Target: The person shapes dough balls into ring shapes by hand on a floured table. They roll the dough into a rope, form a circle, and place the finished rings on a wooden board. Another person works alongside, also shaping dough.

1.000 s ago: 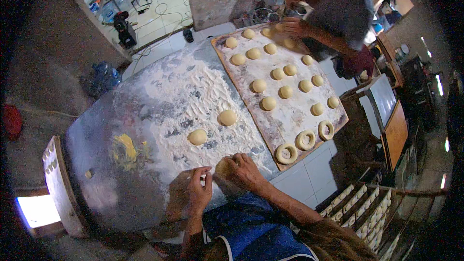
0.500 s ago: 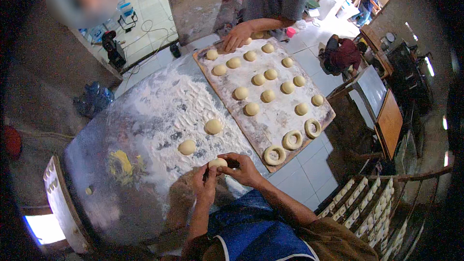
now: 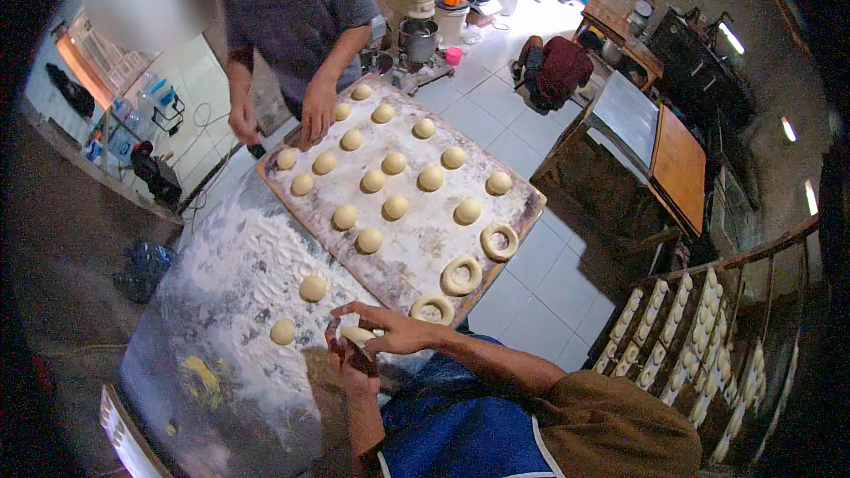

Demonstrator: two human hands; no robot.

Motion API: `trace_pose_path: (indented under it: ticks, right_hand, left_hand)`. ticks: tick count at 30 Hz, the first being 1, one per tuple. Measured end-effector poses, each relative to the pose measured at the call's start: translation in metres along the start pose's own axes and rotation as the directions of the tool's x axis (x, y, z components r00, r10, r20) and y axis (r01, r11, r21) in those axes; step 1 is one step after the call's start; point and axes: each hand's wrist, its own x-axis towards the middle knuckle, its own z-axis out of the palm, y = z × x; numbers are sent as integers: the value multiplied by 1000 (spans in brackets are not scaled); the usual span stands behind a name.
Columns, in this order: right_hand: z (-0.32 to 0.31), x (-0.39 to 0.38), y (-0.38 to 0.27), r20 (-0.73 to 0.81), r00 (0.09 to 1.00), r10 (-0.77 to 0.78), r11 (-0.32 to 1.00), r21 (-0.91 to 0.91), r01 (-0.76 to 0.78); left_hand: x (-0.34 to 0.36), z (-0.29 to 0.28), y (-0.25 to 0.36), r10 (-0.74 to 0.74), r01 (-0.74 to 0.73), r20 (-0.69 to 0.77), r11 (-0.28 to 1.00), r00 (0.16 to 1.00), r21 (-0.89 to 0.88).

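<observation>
Just over the near edge of the floured table [image 3: 257, 248], both hands hold one pale dough piece [image 3: 358, 335]. My left hand [image 3: 356, 370] grips it from the left and below. With curled fingers, my right hand [image 3: 394, 333] holds its other side; part of the dough is hidden by fingers. Two round dough balls, one nearer [image 3: 282, 331] and one farther [image 3: 312, 288], rest in the flour left of my hands. To the right, a wooden board [image 3: 412, 252] carries several dough balls [image 3: 394, 206] and three dough rings [image 3: 461, 275] along its near right edge.
Across the board stands another person, one hand [image 3: 320, 113] over its far left corner. A yellow smear [image 3: 202, 381] marks the table's left part. At the lower right is a rack [image 3: 691, 345] of trays with shaped dough. Someone crouches [image 3: 560, 73] farther back.
My view has shifted, so the board appears farther left and lower. The dough piece stays between my hands, and my right fingers have lifted and spread somewhat. The other person's hand has moved on the board.
</observation>
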Motion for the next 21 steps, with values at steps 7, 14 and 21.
trace_pose_path:
  ticks: [7,14,21]
  right_hand:
    - [-68,-10,19,-130,943,306,952,58,-301]
    - [-128,-36,7,-268,954,131,991,34,-127]
    - [-154,-51,-4,-361,902,238,958,-66,-279]
  left_hand:
    - [24,44,16,-123,164,139,928,983,-335]
    - [60,116,13,-347,299,-14,828,938,-474]
    - [64,179,109,-537,511,-115,837,835,-196]
